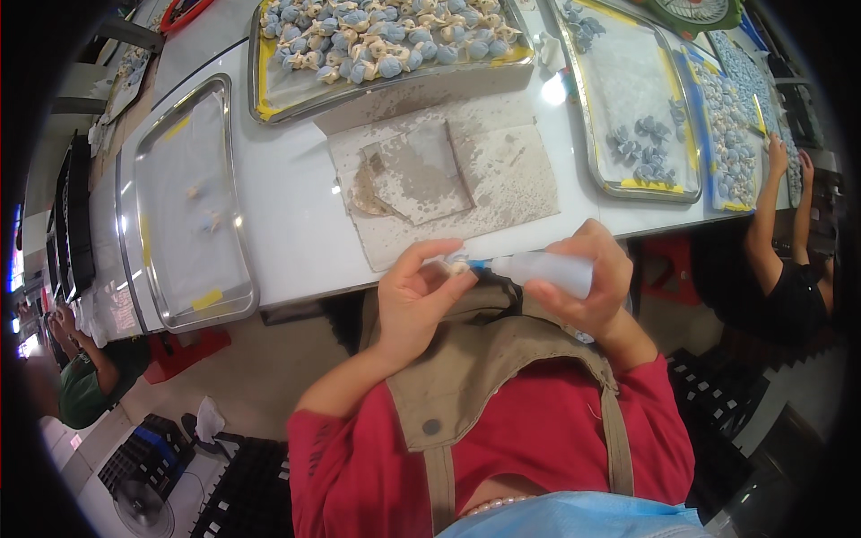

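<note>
My left hand (414,300) pinches a small pale piece (458,265) between thumb and fingers, just below the near edge of the white table (287,215). My right hand (585,285) grips a translucent squeeze bottle (547,269) with a blue nozzle, its tip touching the small piece. Both hands hover over my lap, above a khaki apron and red sleeves.
A stained grey mat (457,170) lies on the table ahead of me. Metal trays stand around it: one at the left (179,269) with two small pieces, one at the back (386,40) full of blue-and-cream pieces, one at the right (628,117). Other people sit at right (789,269) and lower left (81,386).
</note>
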Demonstrator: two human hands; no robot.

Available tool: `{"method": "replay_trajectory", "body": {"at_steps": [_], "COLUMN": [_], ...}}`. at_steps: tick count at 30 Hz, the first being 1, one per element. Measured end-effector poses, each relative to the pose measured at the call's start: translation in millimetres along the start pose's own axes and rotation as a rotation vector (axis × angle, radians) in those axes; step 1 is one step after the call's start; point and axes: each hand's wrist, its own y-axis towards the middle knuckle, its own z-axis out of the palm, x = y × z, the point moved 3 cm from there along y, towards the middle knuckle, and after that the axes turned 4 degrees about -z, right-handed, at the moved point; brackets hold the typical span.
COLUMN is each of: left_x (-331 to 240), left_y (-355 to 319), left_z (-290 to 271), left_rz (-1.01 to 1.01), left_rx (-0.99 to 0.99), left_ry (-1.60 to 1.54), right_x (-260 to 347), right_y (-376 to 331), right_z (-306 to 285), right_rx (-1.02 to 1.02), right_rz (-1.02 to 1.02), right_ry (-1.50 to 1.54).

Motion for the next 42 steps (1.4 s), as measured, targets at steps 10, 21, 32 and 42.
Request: {"method": "replay_trajectory", "body": {"at_steps": [10,21,32,42], "left_x": [1,1,2,-4], "left_y": [2,2,3,5], "left_z": [-1,0,-6,-4], "left_rz": [0.022,0.023,0.014,0.103], "left_rx": [-0.021,-0.015,-0.031,0.007], "left_ry": [-0.024,-0.038,-0.061,-0.093], "right_x": [-5,-6,-15,-78], "right_y": [-4,-2,-3,23], "right_z": [-1,0,-2,39], "right_rx": [-0.011,-0.048,-0.083,-0.12], "right_rz": [-0.036,0.037,0.173,0.378], "right_ry": [0.027,0.034,0.148,0.007]}}
